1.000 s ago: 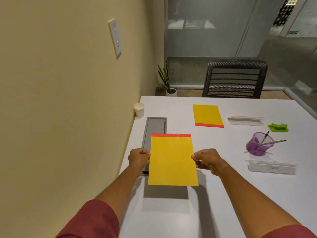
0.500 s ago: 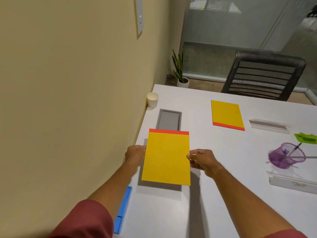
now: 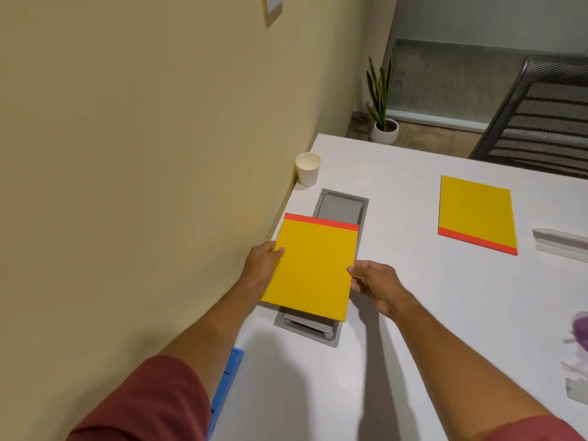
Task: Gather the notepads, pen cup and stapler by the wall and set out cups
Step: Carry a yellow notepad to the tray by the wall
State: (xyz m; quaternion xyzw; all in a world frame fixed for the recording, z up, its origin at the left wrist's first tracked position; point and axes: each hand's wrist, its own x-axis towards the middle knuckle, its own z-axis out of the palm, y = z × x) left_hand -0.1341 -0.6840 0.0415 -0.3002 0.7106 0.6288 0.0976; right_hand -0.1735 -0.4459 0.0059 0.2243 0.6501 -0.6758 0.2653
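Notepad (image 3: 313,272) lengthwise, red edge wallward-forward

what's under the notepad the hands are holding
Under the held notepad lies a grey recessed tray set in the white table. Only the tray's far and near ends show; its middle is covered.

Potted plant (image 3: 383,103), mesh chair (image 3: 541,122), grey table hatch (image 3: 342,205).

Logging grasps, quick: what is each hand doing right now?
Left hand: closed on the left edge of the held yellow notepad.
Right hand: closed on the same notepad's right edge.
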